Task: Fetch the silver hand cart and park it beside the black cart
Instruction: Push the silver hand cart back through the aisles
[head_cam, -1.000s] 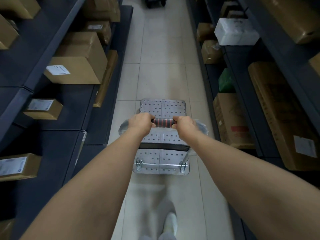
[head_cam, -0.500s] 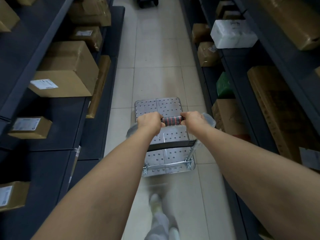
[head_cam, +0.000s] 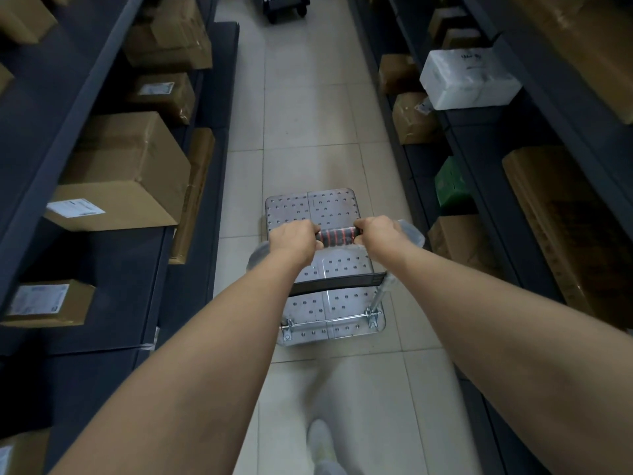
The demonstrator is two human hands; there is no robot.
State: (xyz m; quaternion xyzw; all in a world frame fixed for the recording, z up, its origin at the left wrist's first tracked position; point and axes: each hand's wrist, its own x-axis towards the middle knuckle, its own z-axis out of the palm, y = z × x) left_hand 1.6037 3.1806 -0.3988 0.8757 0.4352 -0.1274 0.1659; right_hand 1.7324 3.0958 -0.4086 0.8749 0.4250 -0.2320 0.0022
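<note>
The silver hand cart stands in the middle of the tiled floor, in the narrow aisle between the left shelf and the right shelf. Both hands are curled around its handle. The left hand grips the left end and the right hand grips the right end, with the black and red ribbed part showing between them. Only the backs of the hands show; the fingertips are hidden behind the bar. The forearms cover part of the deck, and the wheels are hidden under it. The black cart is at the far end of the floor, well apart from the silver one; the top edge cuts it off, so only its lower part shows. A shoe near the bottom edge is blurred. Cardboard boxes lie on both shelves, their labels too small to read, and the writing on a white foam box is unclear.
</note>
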